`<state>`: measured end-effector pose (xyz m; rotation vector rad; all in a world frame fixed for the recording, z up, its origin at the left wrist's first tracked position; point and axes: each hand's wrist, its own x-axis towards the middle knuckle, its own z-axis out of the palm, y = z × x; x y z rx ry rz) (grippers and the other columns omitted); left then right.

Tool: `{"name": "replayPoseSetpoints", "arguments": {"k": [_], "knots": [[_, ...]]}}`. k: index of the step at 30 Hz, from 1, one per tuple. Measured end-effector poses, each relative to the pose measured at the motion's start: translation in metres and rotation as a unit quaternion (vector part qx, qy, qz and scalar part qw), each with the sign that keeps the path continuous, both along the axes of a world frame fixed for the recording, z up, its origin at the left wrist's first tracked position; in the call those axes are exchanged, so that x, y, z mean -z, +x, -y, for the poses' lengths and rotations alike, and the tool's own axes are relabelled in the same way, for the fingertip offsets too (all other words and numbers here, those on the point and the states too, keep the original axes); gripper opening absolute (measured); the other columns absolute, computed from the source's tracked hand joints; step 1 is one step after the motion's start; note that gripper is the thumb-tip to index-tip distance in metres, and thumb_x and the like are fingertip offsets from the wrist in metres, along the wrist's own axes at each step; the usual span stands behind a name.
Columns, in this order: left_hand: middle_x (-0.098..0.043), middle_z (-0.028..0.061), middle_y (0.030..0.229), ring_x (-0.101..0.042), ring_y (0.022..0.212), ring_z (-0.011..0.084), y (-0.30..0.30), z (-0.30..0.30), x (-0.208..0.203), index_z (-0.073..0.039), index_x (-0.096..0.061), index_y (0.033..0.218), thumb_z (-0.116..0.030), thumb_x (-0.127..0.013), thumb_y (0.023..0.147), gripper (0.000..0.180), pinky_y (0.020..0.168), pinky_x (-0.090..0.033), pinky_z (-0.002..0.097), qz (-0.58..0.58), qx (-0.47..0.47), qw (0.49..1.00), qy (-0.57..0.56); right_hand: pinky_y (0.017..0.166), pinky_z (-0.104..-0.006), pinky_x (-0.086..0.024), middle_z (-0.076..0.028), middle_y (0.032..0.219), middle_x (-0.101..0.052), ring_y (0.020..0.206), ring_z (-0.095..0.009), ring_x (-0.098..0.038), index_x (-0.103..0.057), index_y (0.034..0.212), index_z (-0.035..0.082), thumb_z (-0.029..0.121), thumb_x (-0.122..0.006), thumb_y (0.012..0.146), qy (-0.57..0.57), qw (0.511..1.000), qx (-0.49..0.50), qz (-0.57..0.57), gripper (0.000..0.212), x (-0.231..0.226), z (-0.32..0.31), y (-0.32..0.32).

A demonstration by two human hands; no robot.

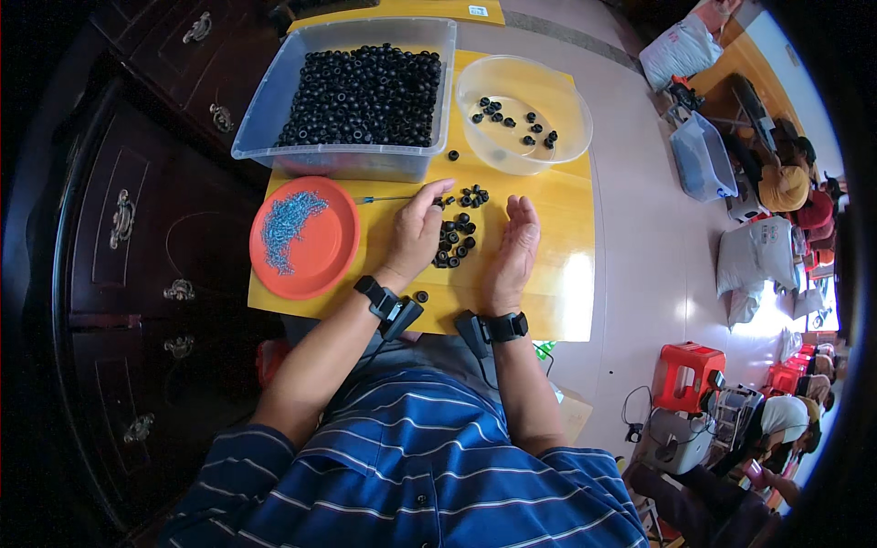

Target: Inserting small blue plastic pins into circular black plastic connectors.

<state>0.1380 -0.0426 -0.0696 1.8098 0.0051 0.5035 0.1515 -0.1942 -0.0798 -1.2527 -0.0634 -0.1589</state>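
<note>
My left hand [417, 234] rests edge-down on the yellow table, fingers stretched out and nothing plainly held. Facing it, my right hand [513, 254] is also open, fingers extended and palm turned inward. Between them lie a loose group of black round caps [454, 241] and, just beyond, a cluster of smaller black pieces [474, 196]. Left-hand fingertips touch or nearly touch a few of these. A thin screwdriver [379, 199] with a bluish handle lies left of that hand, its tip hidden or close to the fingers.
An orange-red plate [347, 239] holds small silvery screws [288, 224]. Behind it stands a clear bin [352, 163] full of black caps. A round clear bowl [574, 146] at far right contains several black pieces. Single caps [421, 297] lie apart. Dark drawers [119, 228] flank the left.
</note>
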Motion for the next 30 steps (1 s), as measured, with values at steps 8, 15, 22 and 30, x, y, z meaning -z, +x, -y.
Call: {"name": "replayPoseSetpoints", "arguments": {"k": [8, 15, 22, 30], "knots": [[-0.062, 0.0200, 0.132, -0.058, 0.127, 0.0263, 0.003, 0.007, 0.002, 0.004, -0.054, 0.134, -0.001, -0.041, 0.096, 0.040, 0.110, -0.042, 0.0366, -0.022, 0.079, 0.988, -0.129, 0.106, -0.0314, -0.044, -0.010, 0.128, -0.061, 0.120, -0.017, -0.057, -0.054, 0.132, 0.000, 0.004, -0.056, 0.101, 0.005, 0.998, -0.040, -0.049, 0.031, -0.019, 0.018, -0.035], [-0.062, 0.0149, 0.132, -0.057, 0.126, 0.0216, -0.035, -0.022, -0.018, 0.004, -0.053, 0.135, -0.005, -0.046, 0.103, 0.035, 0.110, -0.042, 0.0350, -0.012, 0.058, 0.993, -0.107, 0.078, -0.0213, -0.045, 0.001, 0.095, -0.064, 0.085, -0.007, -0.056, -0.065, 0.113, 0.000, 0.007, -0.062, 0.099, -0.142, 0.978, -0.135, -0.064, 0.016, -0.031, 0.021, -0.057], [-0.071, 0.0094, 0.102, -0.068, 0.086, 0.0136, -0.128, -0.095, -0.070, 0.001, -0.068, 0.115, 0.002, -0.065, 0.089, 0.026, 0.072, -0.053, 0.0256, -0.082, -0.057, 0.990, 0.094, 0.062, -0.0329, -0.052, -0.013, 0.082, -0.065, 0.066, -0.023, -0.064, -0.067, 0.106, 0.003, 0.015, -0.076, 0.086, -0.381, 0.887, -0.242, 0.100, 0.026, -0.044, 0.018, -0.066], [-0.069, 0.0137, 0.097, -0.069, 0.085, 0.0313, -0.164, -0.155, -0.066, -0.003, -0.069, 0.102, -0.004, -0.071, 0.082, 0.019, 0.073, -0.055, 0.0381, -0.191, -0.118, 0.920, 0.321, 0.063, -0.0407, -0.053, -0.013, 0.081, -0.064, 0.071, -0.031, -0.066, -0.066, 0.104, 0.006, 0.016, -0.076, 0.082, -0.463, 0.832, -0.277, 0.130, 0.026, -0.051, -0.005, -0.069]]}}
